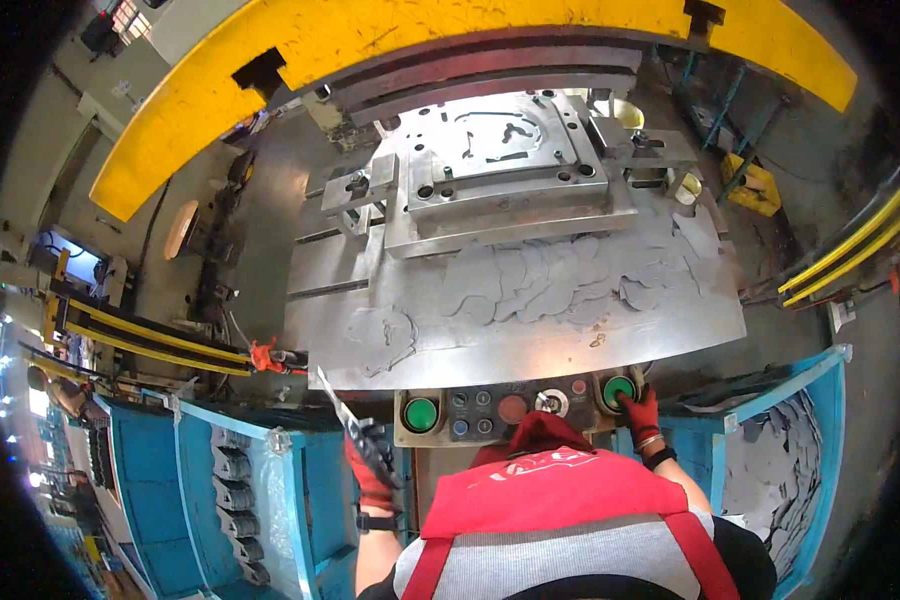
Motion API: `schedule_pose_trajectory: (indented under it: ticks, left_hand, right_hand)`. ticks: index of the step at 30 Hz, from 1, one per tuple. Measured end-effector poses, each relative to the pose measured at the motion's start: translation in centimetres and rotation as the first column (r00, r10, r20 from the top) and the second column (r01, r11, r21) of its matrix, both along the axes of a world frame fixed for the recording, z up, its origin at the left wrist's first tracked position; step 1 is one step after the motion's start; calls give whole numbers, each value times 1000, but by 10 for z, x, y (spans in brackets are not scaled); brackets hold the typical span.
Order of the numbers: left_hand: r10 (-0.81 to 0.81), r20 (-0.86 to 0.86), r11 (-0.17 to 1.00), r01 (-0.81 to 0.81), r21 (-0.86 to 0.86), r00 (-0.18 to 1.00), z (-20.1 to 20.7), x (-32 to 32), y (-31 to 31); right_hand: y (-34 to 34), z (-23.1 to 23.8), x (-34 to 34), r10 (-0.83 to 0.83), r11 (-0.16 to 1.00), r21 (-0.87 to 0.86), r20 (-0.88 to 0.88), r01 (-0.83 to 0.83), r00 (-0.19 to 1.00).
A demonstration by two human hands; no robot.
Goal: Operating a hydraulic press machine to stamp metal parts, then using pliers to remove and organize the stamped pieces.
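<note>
My right hand [643,417], in a red glove, rests at the right green push button [618,392] of the control panel, thumb on the button and fingers curled round the panel's edge. My left hand [368,470], also in a red glove, is closed at the panel's left end on a dark tool [375,450] with a long thin metal end [338,398] pointing up and left. The tool hides most of the fingers, and its exact kind is unclear. The left green button [421,414] is untouched. Beyond the panel, a steel die [500,195] lies on the press table [530,345].
Flat grey metal pieces [530,285] overlap on the table before the die. A yellow press beam [390,40] arches overhead. Blue bins stand either side: the left bin [240,430] holds stacked parts, the right bin [828,400] sheet pieces. Yellow-striped guards [840,250] flank the table.
</note>
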State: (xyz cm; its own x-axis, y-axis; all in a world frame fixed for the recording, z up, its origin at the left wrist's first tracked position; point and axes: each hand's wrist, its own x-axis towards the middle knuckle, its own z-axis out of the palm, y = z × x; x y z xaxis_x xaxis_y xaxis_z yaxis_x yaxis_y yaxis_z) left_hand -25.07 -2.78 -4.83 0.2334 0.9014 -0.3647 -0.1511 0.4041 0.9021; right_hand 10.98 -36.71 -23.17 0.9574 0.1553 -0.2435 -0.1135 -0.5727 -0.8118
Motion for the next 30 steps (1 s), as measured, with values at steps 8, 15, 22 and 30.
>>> schedule_pose_trajectory:
  ticks: [8,15,22,30]
  left_hand:
    - [-668,73,728,629,275,741,123,190,22]
    - [-676,-80,716,679,160,732,124,341,93]
    - [-644,178,765,631,129,744,113,321,103]
    - [-461,-24,877,460,141,887,142,170,34]
  right_hand:
    - [-15,-12,7,57,992,115,-121,-43,991]
    - [0,55,-22,-21,999,42,-14,21,1000]
    - [-8,65,-24,-48,998,42,120,43,992]
    - [77,166,-9,159,873,411,266,-261,951]
